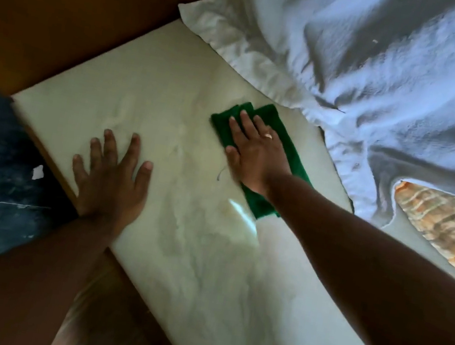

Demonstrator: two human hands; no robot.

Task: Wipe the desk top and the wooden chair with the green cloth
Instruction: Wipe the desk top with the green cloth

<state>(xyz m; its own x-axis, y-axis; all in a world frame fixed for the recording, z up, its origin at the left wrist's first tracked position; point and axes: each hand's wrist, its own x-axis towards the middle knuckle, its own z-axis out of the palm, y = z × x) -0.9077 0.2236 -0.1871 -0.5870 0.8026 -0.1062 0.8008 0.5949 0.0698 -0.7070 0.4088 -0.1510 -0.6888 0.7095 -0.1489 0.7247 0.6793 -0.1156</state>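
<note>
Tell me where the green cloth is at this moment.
In the head view, the green cloth lies flat on the pale surface under the right hand, right of centre, close to the white bedding.

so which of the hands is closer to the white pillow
Right. The right hand lies flat on the green cloth, just below the white pillow. The left hand rests flat near the pale top's outer edge, farther away.

We see the green cloth (257, 153) folded, lying flat on the pale desk top (182, 146) near its far edge, partly covered by a flat hand. Desk top is cream, streaky, glossy, with brown wood edging. We can't spot the chair.
</note>
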